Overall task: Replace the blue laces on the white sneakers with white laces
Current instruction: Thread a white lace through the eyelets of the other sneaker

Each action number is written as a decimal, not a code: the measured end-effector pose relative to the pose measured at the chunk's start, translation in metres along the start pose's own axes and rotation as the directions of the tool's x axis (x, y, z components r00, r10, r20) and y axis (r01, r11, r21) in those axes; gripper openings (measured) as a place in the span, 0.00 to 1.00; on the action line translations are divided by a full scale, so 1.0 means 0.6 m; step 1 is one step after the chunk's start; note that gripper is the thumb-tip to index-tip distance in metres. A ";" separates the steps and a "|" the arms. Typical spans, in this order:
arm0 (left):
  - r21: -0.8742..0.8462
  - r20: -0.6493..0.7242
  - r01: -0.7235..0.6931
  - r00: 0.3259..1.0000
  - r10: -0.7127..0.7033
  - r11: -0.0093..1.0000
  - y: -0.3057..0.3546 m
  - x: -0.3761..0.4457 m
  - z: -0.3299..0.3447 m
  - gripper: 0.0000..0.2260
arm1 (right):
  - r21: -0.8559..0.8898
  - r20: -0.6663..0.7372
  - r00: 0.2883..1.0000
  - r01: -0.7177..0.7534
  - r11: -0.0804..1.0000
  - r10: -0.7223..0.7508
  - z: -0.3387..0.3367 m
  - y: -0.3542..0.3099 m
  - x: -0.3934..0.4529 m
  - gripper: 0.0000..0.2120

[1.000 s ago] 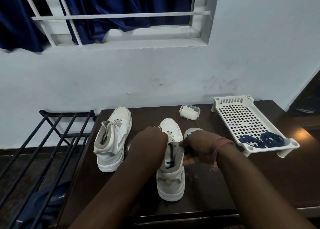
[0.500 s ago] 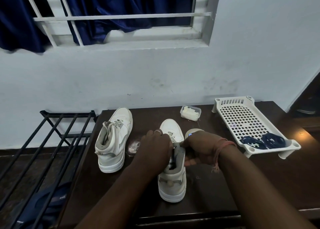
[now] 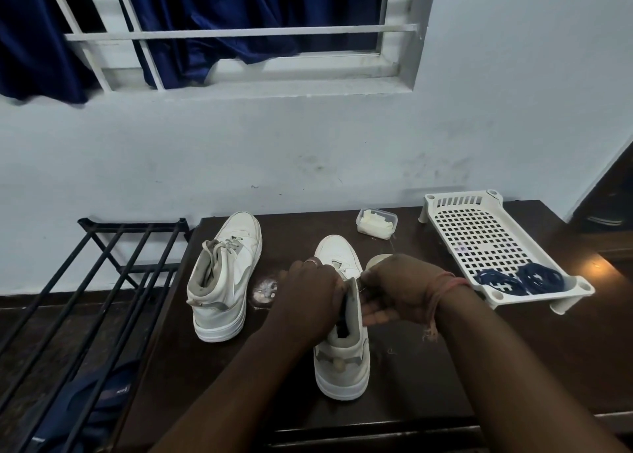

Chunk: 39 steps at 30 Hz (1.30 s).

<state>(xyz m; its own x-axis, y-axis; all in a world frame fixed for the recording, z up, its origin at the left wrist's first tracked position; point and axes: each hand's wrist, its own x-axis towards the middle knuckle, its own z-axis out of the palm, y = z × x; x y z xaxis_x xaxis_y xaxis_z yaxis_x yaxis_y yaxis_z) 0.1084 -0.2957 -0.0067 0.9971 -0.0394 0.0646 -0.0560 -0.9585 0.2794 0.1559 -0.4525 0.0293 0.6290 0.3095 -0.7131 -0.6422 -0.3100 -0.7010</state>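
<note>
- i see the left hand (image 3: 310,291) curled over the collar and tongue area of the near sneaker (image 3: 342,319), fingers bent and gripping the shoe's upper edge; a ring shows on one finger.
- right hand (image 3: 394,290) is on the other side of the same tongue, fingers curled in a pinch at the top eyelets; what they pinch is too small to tell, probably a lace end.
- near sneaker stands on the dark table (image 3: 445,367), heel toward me, toe toward the wall, between both hands.
- no blue shows on it; white lacing near the toe is only partly visible, so i judge this shoe as being finished at the top rows, not confirmed.
- far sneaker (image 3: 224,278) sits to the left, apart from the hands, light laces already threaded and loose at the top.
- blue laces (image 3: 520,279) lie in two coiled bundles at the near end of the white perforated tray (image 3: 479,226), on the right, well apart from the shoes.
- my read: removal done for both shoes, one shoe relaced, second one near the end; tying or tucking may be left.
- small clear box (image 3: 376,223) with pale contents sits by the wall; black rack (image 3: 102,281) stands off the table's left edge.
</note>
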 end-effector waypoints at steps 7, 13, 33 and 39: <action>-0.211 -0.076 0.063 0.994 -0.080 0.976 0.006 -0.007 -0.007 0.07 | -0.082 -0.067 0.998 -0.007 0.997 0.001 0.009 0.013 0.022 0.11; -0.274 0.103 0.287 0.958 -0.269 0.918 -0.015 -0.001 -0.020 0.24 | -0.163 -0.474 0.841 0.209 0.964 -0.262 -0.021 -0.021 0.008 0.09; -0.770 0.016 0.215 0.947 -0.320 0.601 -0.034 0.011 -0.031 0.21 | -0.946 -0.163 0.961 -0.089 0.312 -0.221 -0.034 -0.013 -0.027 0.22; -0.738 0.098 0.301 0.934 -0.345 0.604 -0.033 0.009 -0.019 0.19 | -0.875 -0.081 0.913 0.127 0.467 -0.399 -0.011 0.009 0.005 0.07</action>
<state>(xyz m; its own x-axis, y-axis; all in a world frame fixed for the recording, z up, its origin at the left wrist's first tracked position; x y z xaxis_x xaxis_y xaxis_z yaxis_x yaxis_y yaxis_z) 0.1147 -0.2735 -0.0012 0.9551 0.2661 -0.1301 0.2286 -0.3829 0.8951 0.1575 -0.4592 0.0233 0.8663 0.3338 -0.3716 0.1631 -0.8921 -0.4213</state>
